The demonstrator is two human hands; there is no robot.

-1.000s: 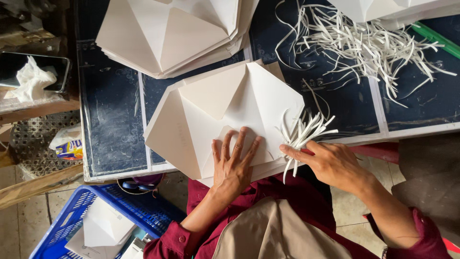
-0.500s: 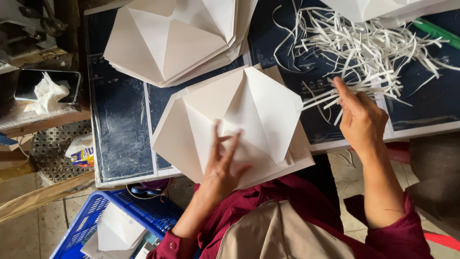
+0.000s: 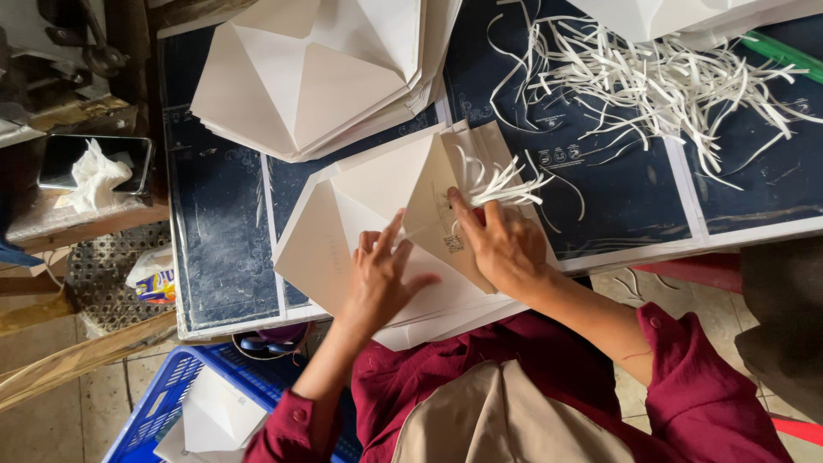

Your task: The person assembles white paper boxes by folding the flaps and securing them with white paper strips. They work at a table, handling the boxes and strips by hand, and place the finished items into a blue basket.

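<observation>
The surface (image 3: 223,257) is a dark cutting mat over a table. On it, at the near edge, lies a stack of folded white card sheets (image 3: 343,231), creased into flat pyramid-like shapes. A second stack (image 3: 317,77) sits further off, just beyond the first. To the right, a loose heap of thin white paper strips (image 3: 669,86) spreads across the mat, with a green tool (image 3: 784,53) near the far right edge. Below the surface, on the floor, a blue crate (image 3: 163,403) holds more folded card.

The left hand (image 3: 381,279) lies flat on the top sheet, fingers spread, pressing it down; its grip is apart, closed on nothing. The right hand (image 3: 501,244) lifts a flap (image 3: 441,201) of that sheet, showing its brown underside, and its grip is clamped on a small bundle of strips (image 3: 501,184) pinched between thumb and fingers against the flap's edge.

As I judge it, the main risk is the bundle fanning out: the strips already splay at their free ends, and a loose pinch could let some slip away onto the mat. The lifted flap could also crease off its fold line if the right hand pulls while the left presses too far from the fold. The near stack overhangs the surface edge, so a hard push could slide sheets toward the crate.
</observation>
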